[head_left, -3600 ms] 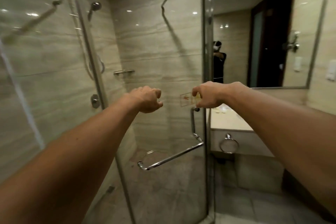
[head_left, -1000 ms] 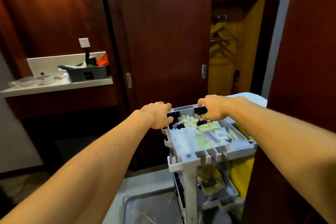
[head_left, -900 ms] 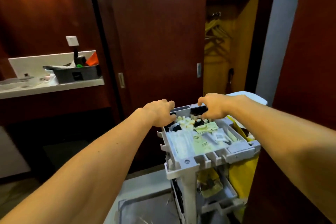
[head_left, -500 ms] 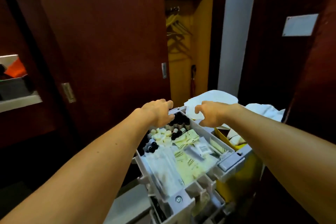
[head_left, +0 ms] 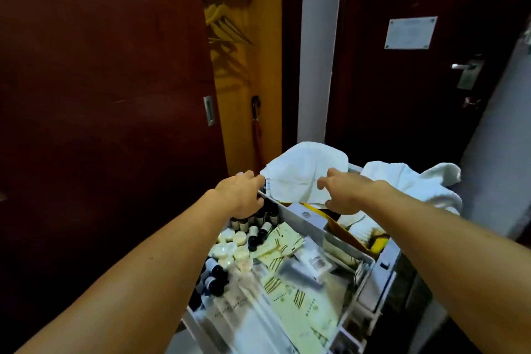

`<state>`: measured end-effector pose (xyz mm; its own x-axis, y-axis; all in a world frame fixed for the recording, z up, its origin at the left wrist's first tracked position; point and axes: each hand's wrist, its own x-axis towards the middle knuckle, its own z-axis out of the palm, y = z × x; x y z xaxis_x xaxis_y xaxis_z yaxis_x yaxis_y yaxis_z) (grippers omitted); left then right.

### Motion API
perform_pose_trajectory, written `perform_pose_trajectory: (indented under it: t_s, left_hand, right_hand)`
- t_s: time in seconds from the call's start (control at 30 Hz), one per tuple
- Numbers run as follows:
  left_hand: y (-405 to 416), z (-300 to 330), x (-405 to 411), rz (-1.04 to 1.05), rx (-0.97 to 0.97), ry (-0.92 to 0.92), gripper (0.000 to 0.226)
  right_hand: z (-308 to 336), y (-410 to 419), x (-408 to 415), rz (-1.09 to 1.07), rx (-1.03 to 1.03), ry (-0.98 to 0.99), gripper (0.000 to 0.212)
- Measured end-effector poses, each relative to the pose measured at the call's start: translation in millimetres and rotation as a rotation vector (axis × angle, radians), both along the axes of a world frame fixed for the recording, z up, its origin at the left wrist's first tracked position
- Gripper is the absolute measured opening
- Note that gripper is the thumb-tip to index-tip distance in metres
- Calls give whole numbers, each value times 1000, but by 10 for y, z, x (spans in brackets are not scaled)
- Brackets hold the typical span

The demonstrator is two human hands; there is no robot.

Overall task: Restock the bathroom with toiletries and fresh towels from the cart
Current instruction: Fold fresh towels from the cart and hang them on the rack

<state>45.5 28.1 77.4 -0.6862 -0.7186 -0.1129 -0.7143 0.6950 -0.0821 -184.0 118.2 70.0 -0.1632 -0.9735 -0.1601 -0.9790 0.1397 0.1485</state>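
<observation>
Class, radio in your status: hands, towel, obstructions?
Left hand and right hand open, reaching. Towel on cart, ungrasped. Nothing blocking.

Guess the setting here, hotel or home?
Probably a hotel room entryway: a housekeeping cart tray stocked with mini toiletry bottles, white towels, a notice plate on the door, and a closet with hangers.
</observation>
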Motion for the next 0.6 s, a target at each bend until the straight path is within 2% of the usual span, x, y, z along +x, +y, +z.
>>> perform_pose_trajectory:
  t_s: [0.17,0.4,0.6]
  left_hand:
    - [-502,-296,-224,17,-16,30,46]
    - [-1218,-750,-704,-18,-22,48,60]
    - [-1712,-972,-1317,-50,-57,14,66]
  right_hand:
    - [-258,-393,-181,-25,21,28,54]
    - [-705,-1068,-606,-86,60,65,62]
    - [-910,-1542,-1028,-165,42,100,58]
